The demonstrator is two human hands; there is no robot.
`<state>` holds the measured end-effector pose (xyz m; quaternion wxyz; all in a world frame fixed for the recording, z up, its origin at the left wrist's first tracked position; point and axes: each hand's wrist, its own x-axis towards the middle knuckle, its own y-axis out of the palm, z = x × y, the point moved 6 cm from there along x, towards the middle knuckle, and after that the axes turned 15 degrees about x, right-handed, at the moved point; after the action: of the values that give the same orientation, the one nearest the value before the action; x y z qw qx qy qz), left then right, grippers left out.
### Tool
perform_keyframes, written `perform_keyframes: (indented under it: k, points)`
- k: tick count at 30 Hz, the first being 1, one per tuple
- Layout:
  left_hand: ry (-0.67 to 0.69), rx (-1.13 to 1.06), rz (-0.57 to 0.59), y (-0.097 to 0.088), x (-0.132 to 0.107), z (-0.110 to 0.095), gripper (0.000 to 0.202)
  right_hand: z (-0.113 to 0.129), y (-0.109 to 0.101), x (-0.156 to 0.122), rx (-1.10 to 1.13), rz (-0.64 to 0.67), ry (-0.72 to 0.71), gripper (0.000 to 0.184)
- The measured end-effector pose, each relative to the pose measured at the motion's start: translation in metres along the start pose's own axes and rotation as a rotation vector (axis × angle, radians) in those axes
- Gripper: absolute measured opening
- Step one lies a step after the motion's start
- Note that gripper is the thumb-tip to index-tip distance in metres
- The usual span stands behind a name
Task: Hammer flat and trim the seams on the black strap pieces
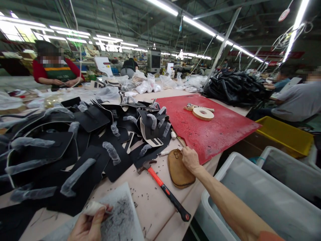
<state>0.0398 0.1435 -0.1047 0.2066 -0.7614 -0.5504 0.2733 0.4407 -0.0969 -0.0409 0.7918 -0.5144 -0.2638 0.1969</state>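
My right hand [190, 158] reaches out over the table with its fingers curled at the near edge of the red mat [213, 130], right above a tan leather piece [178, 170]; what the fingers pinch is too small to name. My left hand [88, 225] is near the bottom edge, fingers closed round a small whitish wad [91, 207], beside a pale sheet with dark scuff marks [119, 217]. A hammer with an orange and black handle [167, 191] lies between the two hands.
A heap of black cut pieces with clear wrapped strips [82, 140] covers the table's left. A tape roll [203, 113] lies on the red mat. Grey bins [255, 197] and a yellow bin [286, 134] stand at right. Other people work at far left and far right.
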Motion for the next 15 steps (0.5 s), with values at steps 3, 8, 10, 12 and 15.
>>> perform_keyframes:
  k: [3, 8, 10, 12, 15]
  points:
    - [0.044, 0.006, 0.018, 0.002, 0.003, -0.002, 0.050, 0.002, -0.007, -0.002, 0.072, -0.058, -0.003, 0.017]
    - [0.091, -0.111, -0.021, 0.002, 0.000, -0.005, 0.048, 0.023, -0.032, -0.010, 0.267, -0.123, 0.021, 0.016]
    - [0.148, -0.178, -0.031, 0.002, -0.004, -0.009, 0.044, 0.039, -0.045, -0.015, 0.361, -0.147, 0.027, 0.015]
    - [0.214, -0.238, -0.024, 0.003, -0.006, -0.013, 0.038, 0.063, -0.054, -0.021, 0.450, -0.159, 0.018, 0.016]
    - [0.234, -0.327, -0.033, 0.005, -0.005, -0.012, 0.033, 0.111, -0.045, -0.039, 0.629, -0.073, 0.000, 0.018]
